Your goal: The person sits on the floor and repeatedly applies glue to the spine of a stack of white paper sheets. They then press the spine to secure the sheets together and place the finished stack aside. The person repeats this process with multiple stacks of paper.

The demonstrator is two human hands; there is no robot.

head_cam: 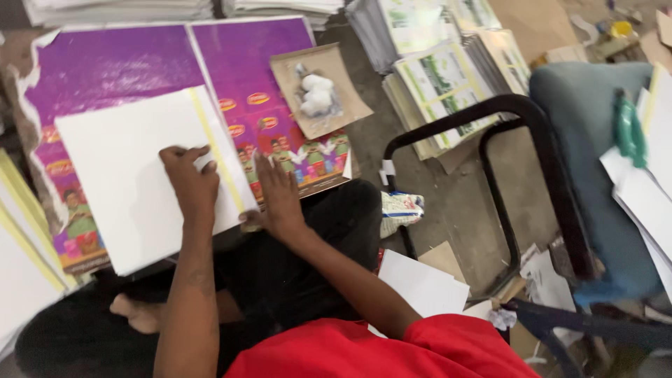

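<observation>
A white board (126,182) with a pale yellow strip (217,150) along its right side lies across my lap, on top of purple printed sheets (112,63). My left hand (189,178) is closed around a small white wad (204,161) and presses it onto the board beside the strip. My right hand (278,192) lies flat with its fingers spread at the board's right edge, partly on the purple printed sheet (280,140). It holds nothing.
A brown cardboard piece (350,105) with white wads (316,94) lies on the purple sheets. Stacks of printed sheets (441,77) sit at the top. A black-framed chair (518,112) with a blue-grey seat (588,140) stands right, bearing white papers (647,196) and a green object (626,129). A loose white sheet (420,283) lies near my knee.
</observation>
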